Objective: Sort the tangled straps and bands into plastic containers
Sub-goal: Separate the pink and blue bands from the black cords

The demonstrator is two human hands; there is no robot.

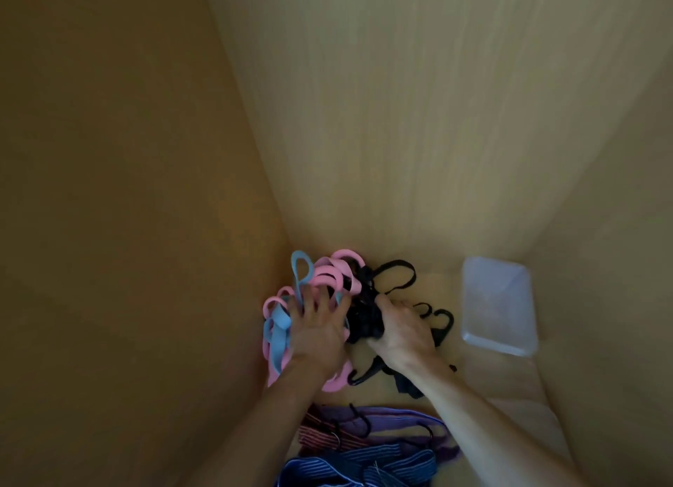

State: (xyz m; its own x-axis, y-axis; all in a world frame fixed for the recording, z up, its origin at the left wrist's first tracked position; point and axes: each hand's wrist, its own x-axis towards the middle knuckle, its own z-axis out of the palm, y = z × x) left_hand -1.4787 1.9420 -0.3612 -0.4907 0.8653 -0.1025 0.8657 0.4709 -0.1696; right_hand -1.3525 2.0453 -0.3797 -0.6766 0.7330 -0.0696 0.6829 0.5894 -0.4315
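A tangle of pink bands (pixel 333 273) and light blue bands (pixel 280 335) lies in the back left corner of a wooden shelf. My left hand (pixel 318 328) lies on top of it with its fingers spread. Just to the right sits a clump of black straps (pixel 364 317) with black plastic hooks (pixel 442 321). My right hand (pixel 402 330) grips this black clump from the right. A clear plastic container (pixel 497 306) stands further right, near the right wall.
Purple bands (pixel 389 413), a red striped strap (pixel 320 437) and blue striped straps (pixel 349 466) with black hooks lie at the front of the shelf, under my forearms. Wooden walls (pixel 400 122) enclose the shelf at the left, back and right.
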